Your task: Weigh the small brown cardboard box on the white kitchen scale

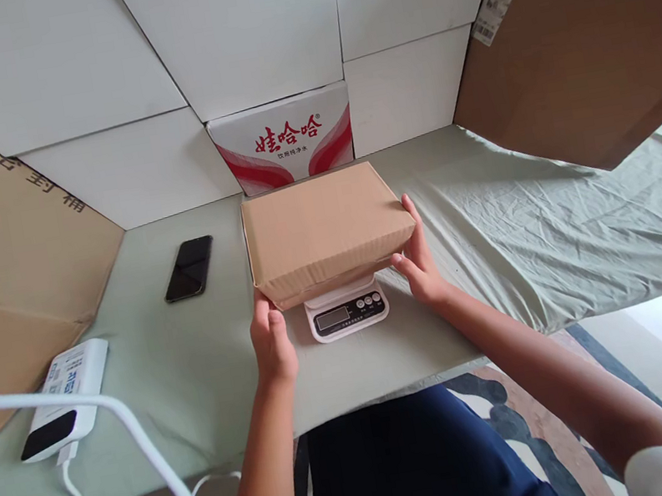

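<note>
A closed cardboard box (324, 224) is being grasped at its near corners, with the left hand (273, 342) being wrapped around one end and the right hand (421, 262) around the other. It is being held over a white digital scale (351, 331) on the desk (153, 362); since the weighing platform is being hidden, whether any weight is being borne by it cannot be told. Only the scale's control panel is being left uncovered at the front. The step in hand is seemingly being made up of seating the box on the scale. For the next move, even lowering and centring are apparently being called for, then a loosened grip, so that the reading is not being disturbed by finger pressure. Behind, a Wahaha water carton (288, 124) is being closely approached by the box's far edge.
</note>
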`<action>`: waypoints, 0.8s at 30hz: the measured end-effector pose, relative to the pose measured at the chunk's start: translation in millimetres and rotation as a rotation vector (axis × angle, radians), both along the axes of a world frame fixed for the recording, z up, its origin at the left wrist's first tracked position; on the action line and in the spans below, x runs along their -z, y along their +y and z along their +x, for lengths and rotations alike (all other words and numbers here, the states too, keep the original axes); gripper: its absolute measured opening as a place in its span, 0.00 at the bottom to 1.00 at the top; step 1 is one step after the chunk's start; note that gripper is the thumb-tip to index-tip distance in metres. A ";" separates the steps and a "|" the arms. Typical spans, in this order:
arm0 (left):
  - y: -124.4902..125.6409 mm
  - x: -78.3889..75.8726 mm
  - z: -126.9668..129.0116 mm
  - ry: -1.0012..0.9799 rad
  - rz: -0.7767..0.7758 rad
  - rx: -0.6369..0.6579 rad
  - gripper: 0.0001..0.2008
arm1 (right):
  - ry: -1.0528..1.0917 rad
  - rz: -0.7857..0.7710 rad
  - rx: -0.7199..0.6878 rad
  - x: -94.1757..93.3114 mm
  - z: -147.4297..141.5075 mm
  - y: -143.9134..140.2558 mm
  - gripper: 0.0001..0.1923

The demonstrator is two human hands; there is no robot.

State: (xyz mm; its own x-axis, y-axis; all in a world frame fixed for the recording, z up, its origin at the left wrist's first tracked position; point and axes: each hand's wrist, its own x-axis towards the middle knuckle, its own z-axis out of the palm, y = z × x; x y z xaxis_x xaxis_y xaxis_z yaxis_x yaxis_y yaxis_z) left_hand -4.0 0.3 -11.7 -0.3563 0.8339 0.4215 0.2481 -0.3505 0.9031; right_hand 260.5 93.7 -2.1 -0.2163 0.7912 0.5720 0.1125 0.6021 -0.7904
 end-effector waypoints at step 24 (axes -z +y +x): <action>4.6 8.1 -6.6 -0.048 0.032 -0.092 0.36 | 0.018 -0.012 0.001 -13.6 -2.9 0.5 0.45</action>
